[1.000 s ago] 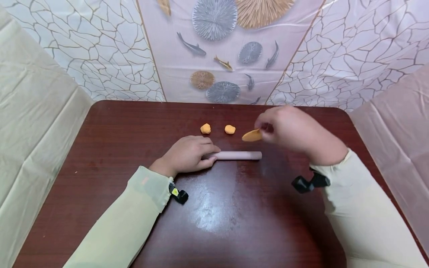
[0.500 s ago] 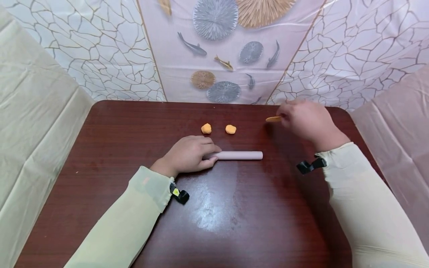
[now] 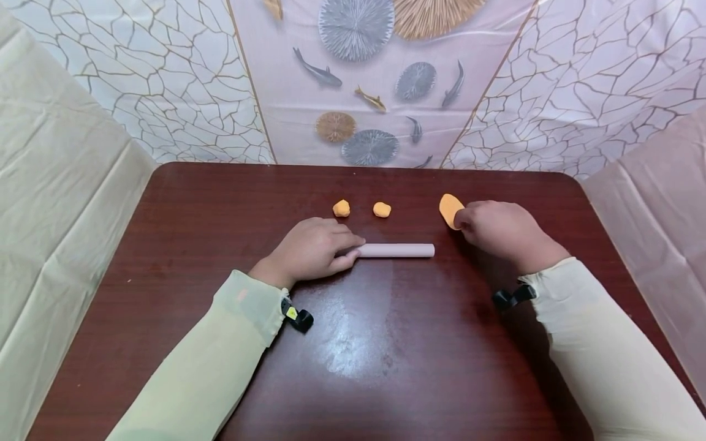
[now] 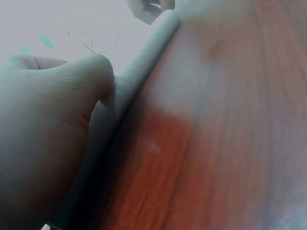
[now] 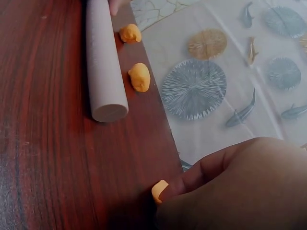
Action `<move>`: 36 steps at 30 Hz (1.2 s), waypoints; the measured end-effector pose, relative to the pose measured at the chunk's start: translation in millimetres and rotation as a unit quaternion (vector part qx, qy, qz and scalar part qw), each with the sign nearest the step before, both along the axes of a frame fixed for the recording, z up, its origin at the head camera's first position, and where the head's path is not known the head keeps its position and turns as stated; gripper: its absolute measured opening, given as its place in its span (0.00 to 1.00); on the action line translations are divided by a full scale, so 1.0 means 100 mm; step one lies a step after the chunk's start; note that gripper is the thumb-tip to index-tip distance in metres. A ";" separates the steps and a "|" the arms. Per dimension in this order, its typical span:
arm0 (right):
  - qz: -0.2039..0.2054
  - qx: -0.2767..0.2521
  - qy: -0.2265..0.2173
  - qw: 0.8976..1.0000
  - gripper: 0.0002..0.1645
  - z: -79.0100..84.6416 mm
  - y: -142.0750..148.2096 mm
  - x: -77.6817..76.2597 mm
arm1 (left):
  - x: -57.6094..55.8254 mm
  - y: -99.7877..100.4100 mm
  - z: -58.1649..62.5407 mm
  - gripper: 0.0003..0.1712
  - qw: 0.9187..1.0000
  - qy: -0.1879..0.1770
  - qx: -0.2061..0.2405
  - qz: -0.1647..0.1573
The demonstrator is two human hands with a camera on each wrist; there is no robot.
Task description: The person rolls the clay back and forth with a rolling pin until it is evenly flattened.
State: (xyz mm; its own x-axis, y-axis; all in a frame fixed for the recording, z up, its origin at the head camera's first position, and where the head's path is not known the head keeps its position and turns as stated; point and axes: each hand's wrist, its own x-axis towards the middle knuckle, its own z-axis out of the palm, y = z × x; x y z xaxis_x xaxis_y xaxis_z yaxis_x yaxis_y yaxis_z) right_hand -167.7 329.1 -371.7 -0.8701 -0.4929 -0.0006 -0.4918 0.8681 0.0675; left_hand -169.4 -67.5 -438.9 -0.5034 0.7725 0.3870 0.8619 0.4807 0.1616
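Note:
In the head view my left hand [image 3: 311, 251] grips the left end of a smooth pale pink rolling pin [image 3: 397, 250], thumb on the near side and fingers over the far side. The pin lies across the table, and its left end is hidden under the hand. To the right, my right hand [image 3: 504, 233] pinches the near edge of a flat oval piece of orange modelling clay [image 3: 450, 209]. Whether that piece touches the table I cannot tell. Two small orange clay lumps, a left one [image 3: 341, 208] and a right one [image 3: 382, 209], sit behind the pin.
The dark red-brown wooden table [image 3: 353, 380] has rounded far corners. A patterned cloth [image 3: 364, 79] hangs behind its far edge, with plain cream cloth [image 3: 60, 202] along the left side. Light glares off the tabletop in front of the pin.
My right hand has carried the flat clay piece to the right, first away and then back nearer, and lowered it. The left hand stays on the rolling pin. Both lumps stay put.

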 end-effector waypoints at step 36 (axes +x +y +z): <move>-0.046 -0.132 -0.139 0.980 0.32 -0.14 -1.33 -0.65 | 0.00 -0.01 0.00 0.17 0.999 -0.035 -0.002 0.012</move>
